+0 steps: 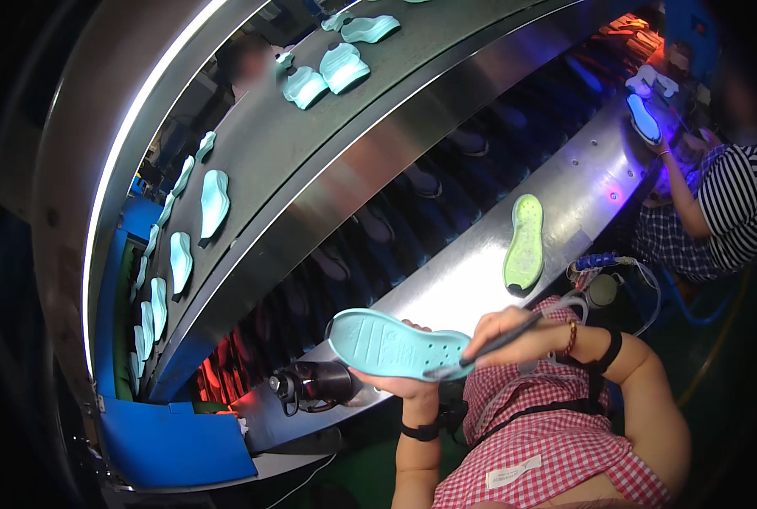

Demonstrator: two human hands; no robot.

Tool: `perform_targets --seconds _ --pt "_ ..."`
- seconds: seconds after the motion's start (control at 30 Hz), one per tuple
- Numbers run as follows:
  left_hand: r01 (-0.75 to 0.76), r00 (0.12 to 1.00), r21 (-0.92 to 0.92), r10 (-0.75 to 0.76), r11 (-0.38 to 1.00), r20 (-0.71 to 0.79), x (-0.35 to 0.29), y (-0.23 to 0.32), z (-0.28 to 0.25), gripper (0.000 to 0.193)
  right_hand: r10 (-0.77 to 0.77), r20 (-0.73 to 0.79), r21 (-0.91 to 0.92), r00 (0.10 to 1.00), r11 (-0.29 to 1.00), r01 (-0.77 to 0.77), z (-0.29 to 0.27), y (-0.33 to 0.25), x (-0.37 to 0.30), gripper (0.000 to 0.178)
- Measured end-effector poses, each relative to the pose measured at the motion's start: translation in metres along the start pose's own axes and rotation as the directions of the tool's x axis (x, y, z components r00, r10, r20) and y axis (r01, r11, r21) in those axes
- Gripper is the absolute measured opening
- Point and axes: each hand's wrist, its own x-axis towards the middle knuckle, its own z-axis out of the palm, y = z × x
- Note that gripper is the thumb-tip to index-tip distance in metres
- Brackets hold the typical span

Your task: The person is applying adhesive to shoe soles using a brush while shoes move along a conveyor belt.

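A turquoise shoe sole [387,348] lies across my left hand [406,384], its inner face with grooves and small holes turned up. The fingers of that hand curl round the sole's edges from beneath. My right hand [514,335] grips a dark-handled brush [507,338], and the tip meets the sole at its holed end. From behind the brush handle a pale tube curves away past my wrist. Beyond my right hand, a yellow-green shoe sole [524,246] rests on the metal ledge [446,254].
A dark bottle [315,386] stands at the ledge's left end. Above, a curved conveyor belt [268,161] carries several turquoise shoe pieces [215,204]. Soles sit on a lower rack [378,225] behind the ledge. To the right, a co-worker in a striped top [739,195] holds a bluish-lit sole [644,119].
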Motion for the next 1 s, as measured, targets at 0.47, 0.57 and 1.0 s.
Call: perform_targets --seconds 0.47,0.57,1.0 --pt "-0.014 0.999 0.118 0.020 0.993 -0.048 -0.001 0.015 0.030 0.080 0.201 -0.048 0.537 0.978 0.831 -0.144 -0.005 0.016 -0.003 0.019" --pt "0.053 0.986 0.007 -0.051 0.999 -0.160 -0.007 0.011 0.051 0.080 0.201 -0.105 0.701 0.974 0.709 -0.071 0.003 0.006 0.000 0.017" --pt "0.404 0.898 0.185 -0.427 0.896 0.104 -0.015 0.004 0.008 0.052 0.075 -0.109 0.142 0.991 0.988 -0.059 -0.007 -0.020 -0.004 0.020"
